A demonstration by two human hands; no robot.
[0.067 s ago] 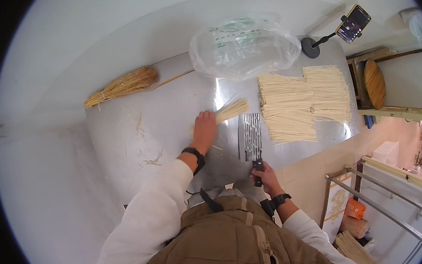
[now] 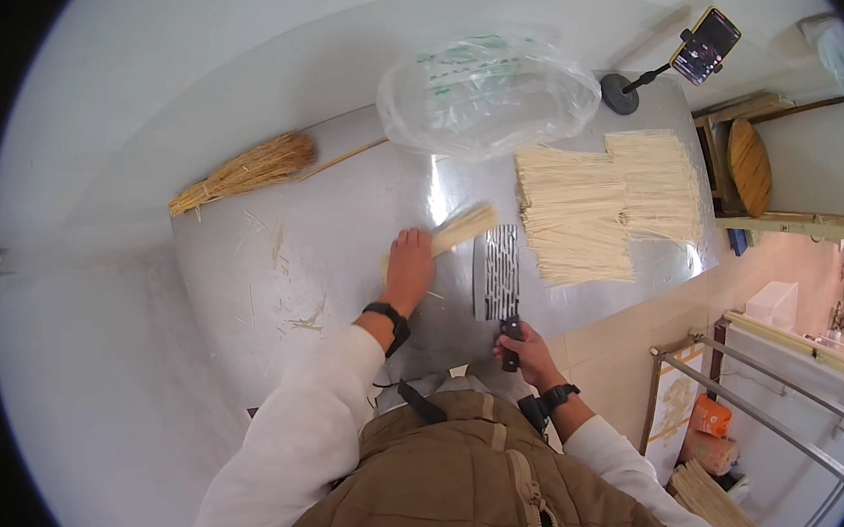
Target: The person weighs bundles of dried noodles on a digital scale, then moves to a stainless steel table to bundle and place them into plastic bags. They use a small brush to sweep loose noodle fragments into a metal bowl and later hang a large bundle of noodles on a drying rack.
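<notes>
A small bundle of pale dried noodles (image 2: 466,225) lies on the metal tabletop (image 2: 338,221), and my left hand (image 2: 410,262) is closed over it from above. The bundle's far right end sticks out beyond my fingers; its middle is hidden under them. My right hand (image 2: 528,347) grips the black handle of a cleaver (image 2: 496,273). The broad, patterned blade points away from me, close below the bundle's protruding end. To the right of the blade lie two big flat stacks of noodles (image 2: 574,215), side by side.
A clear plastic bag (image 2: 489,107) stands open at the table's back. Beside it, a phone (image 2: 706,46) sits on a stand. A straw broom (image 2: 244,174) lies back left, with noodle scraps (image 2: 306,317) nearer me. A metal rack (image 2: 756,405) stands lower right.
The cleaver and my right hand have shifted slightly left, toward my left hand. My left hand and the noodle bundle have moved a little nearer to me.
</notes>
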